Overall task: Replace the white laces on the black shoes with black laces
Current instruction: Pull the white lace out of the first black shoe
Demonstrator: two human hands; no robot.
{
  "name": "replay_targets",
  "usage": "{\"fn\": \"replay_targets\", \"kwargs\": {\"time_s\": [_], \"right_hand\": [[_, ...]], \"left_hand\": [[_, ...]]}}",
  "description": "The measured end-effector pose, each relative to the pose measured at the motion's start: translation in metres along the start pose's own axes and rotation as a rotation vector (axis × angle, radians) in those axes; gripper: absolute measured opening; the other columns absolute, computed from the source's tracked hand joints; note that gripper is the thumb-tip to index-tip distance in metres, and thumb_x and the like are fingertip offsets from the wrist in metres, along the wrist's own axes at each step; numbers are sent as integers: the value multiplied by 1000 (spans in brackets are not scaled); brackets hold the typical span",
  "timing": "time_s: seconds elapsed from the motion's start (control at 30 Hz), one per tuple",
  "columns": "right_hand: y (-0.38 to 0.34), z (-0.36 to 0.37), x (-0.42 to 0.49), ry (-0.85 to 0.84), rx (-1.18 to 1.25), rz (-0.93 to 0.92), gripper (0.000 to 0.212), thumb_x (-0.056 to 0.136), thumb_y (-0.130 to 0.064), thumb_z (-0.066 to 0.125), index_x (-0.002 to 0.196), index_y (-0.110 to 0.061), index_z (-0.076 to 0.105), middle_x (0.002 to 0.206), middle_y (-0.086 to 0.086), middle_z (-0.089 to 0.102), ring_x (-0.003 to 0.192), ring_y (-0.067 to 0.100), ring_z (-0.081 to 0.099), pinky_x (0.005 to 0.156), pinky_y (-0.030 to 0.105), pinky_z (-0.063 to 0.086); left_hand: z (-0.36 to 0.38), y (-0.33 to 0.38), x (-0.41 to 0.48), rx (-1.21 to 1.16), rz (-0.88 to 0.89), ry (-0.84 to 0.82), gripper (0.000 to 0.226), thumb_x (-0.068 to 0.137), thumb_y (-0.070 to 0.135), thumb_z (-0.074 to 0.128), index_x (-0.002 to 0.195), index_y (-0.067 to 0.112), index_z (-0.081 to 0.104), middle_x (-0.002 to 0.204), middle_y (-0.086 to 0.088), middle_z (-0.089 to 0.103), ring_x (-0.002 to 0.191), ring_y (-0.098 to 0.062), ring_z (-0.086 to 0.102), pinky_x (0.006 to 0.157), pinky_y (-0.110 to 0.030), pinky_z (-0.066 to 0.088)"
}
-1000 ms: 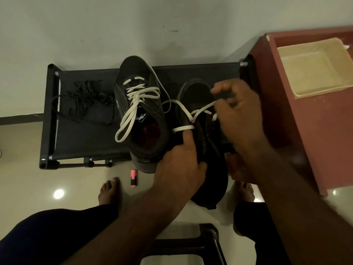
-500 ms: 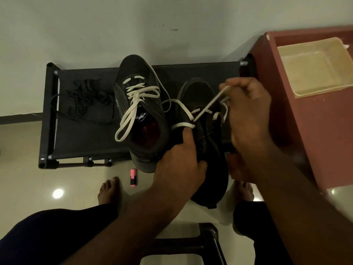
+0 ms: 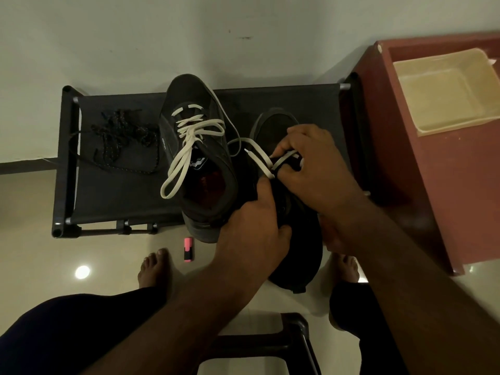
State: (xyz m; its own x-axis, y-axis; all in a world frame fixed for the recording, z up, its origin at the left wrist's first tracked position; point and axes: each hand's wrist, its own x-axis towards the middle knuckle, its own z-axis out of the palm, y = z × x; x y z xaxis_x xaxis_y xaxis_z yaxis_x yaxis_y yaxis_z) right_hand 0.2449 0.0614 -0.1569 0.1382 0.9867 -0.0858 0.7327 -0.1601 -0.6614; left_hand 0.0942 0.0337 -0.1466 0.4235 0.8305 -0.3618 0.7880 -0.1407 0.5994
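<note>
the right hand (image 3: 311, 169) has dropped back to the eyelets and pinches the flat white lace (image 3: 259, 161). the left hand (image 3: 254, 226) grips the black low-top shoe (image 3: 273, 125). another row is probably coming free. speckled black laces (image 3: 121, 136) wait at ten o'clock on the black fabric bench (image 3: 113, 196).

Your black rack (image 3: 113, 190) is carrying 1 tangle of black laces (image 3: 121, 139) at left, 1 laced shoe (image 3: 194, 96) at centre and a 2nd shoe (image 3: 273, 125) beside it, both overhanging the front edge. 1 pink marker (image 3: 188, 249) is lying on the floor (image 3: 32, 239).
</note>
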Motion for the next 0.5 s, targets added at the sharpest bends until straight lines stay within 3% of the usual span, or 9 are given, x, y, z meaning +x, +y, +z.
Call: {"fn": "replay_targets", "kwargs": {"time_s": [0.13, 0.2, 0.27, 0.3, 0.4, 0.43, 0.5], "right_hand": [[-1, -1, 0, 33, -70, -6, 13, 86, -17, 69, 90, -28, 63, 126, -3, 56, 128, 15, 42, 106, 44, 39], [-5, -2, 0, 122, -4, -21, 11, 88, -16, 67, 92, -26, 64, 116, -11, 58, 117, 5, 49, 100, 29, 42], [-12, -9, 1, 271, 218, 64, 11, 92, -14, 66, 93, -25, 63, 104, -20, 59, 101, -8, 57, 87, 11, 45], [-14, -15, 2, 350, 390, 147, 11, 93, -14, 66, 94, -24, 63, 99, -19, 62, 95, -8, 61, 84, 11, 48], [-13, -34, 3, 534, 998, 418, 7, 92, -15, 63, 97, -20, 64, 96, -4, 72, 94, 9, 70, 89, 33, 58], [-9, -38, 4, 570, 1120, 491, 9, 93, -16, 61, 101, -19, 64, 98, -1, 74, 97, 13, 71, 91, 36, 57], [-3, -42, 5, 603, 1132, 615, 15, 95, -20, 58, 108, -18, 64, 97, -2, 74, 94, 13, 72, 86, 34, 56]], "left_hand": [[0, 0, 0, -10, -6, -1, 75, 89, 26, 58, 148, 23, 11, 92, 4, 60, 77, -16, 64, 68, -33, 58], [0, 0, 0, -23, -1, -2, 77, 89, 26, 59, 149, 23, 10, 91, 6, 57, 76, -14, 63, 69, -32, 58], [-1, 0, -1, -36, 3, -1, 81, 89, 26, 60, 151, 24, 7, 93, 5, 59, 79, -15, 64, 71, -34, 59], [-1, 0, -1, -43, 1, -5, 82, 89, 26, 60, 151, 25, 6, 94, 5, 60, 81, -15, 65, 72, -35, 59], [-1, 0, -2, -52, 1, -7, 83, 90, 27, 60, 151, 27, 4, 100, 5, 64, 84, -13, 66, 76, -34, 59], [0, 0, -3, -51, 3, -4, 83, 90, 27, 60, 151, 27, 4, 101, 4, 65, 85, -13, 66, 77, -34, 59], [0, 0, -2, -51, 0, -1, 83, 90, 27, 60, 150, 28, 3, 102, 5, 65, 85, -13, 66, 78, -33, 59]]}}
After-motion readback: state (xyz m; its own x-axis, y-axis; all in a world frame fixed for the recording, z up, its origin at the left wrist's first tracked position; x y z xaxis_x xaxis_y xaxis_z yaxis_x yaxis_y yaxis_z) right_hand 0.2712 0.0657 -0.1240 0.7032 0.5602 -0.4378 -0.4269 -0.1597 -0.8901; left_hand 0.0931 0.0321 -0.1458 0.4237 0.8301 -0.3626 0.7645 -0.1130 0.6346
